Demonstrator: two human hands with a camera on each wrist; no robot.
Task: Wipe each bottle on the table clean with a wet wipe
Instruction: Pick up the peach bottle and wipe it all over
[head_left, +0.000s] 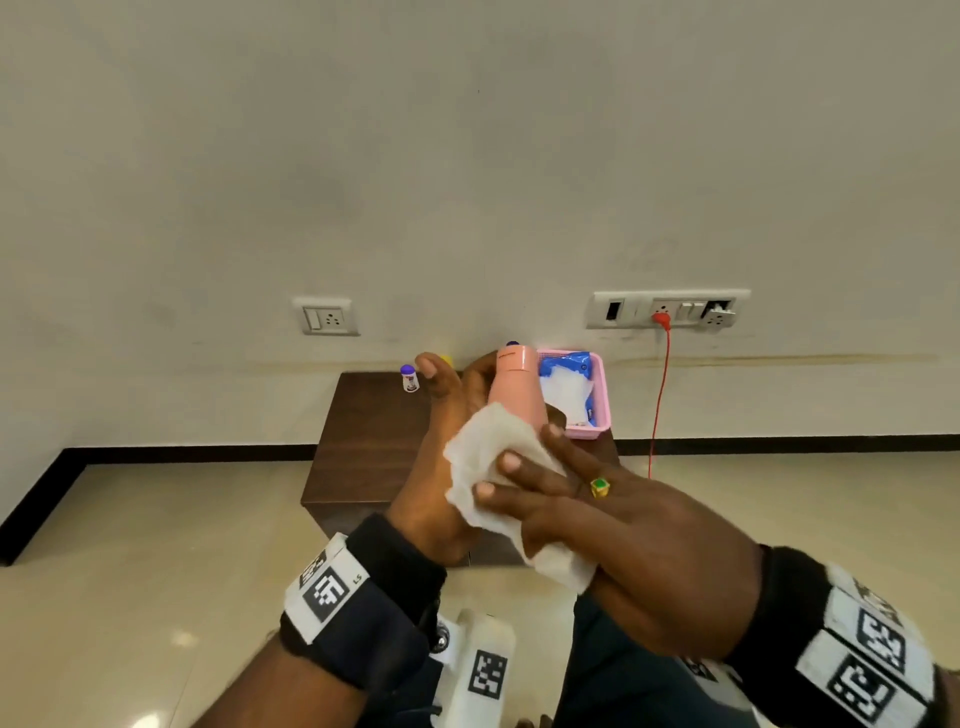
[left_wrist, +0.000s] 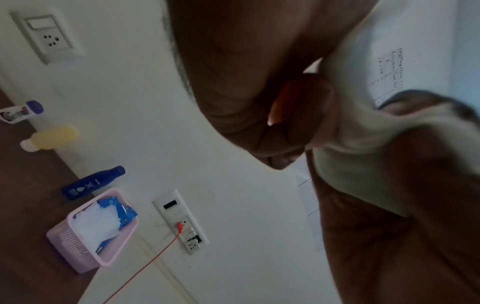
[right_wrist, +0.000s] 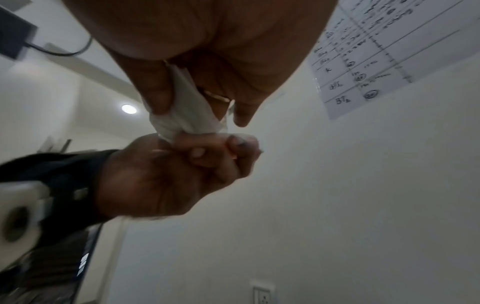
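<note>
My left hand (head_left: 457, 400) grips a pink bottle (head_left: 517, 387), held tilted above the dark wooden table (head_left: 363, 441). My right hand (head_left: 519, 470) holds a white wet wipe (head_left: 493, 462) pressed over the bottle's lower part. In the right wrist view, thumb and fingers pinch the wet wipe (right_wrist: 187, 111) just above my curled left hand (right_wrist: 168, 174). At the back of the table stand a small white bottle with a purple cap (head_left: 409, 378) (left_wrist: 22, 112), a yellow bottle (left_wrist: 52, 136) and a dark blue bottle (left_wrist: 91, 184). The last two are mostly hidden in the head view.
A pink basket (head_left: 600, 415) at the table's back right holds a blue wipes pack (head_left: 566, 382) and loose white wipes. A red cable (head_left: 660, 395) hangs from the wall sockets (head_left: 667, 309) to the right of the table. Tiled floor surrounds the low table.
</note>
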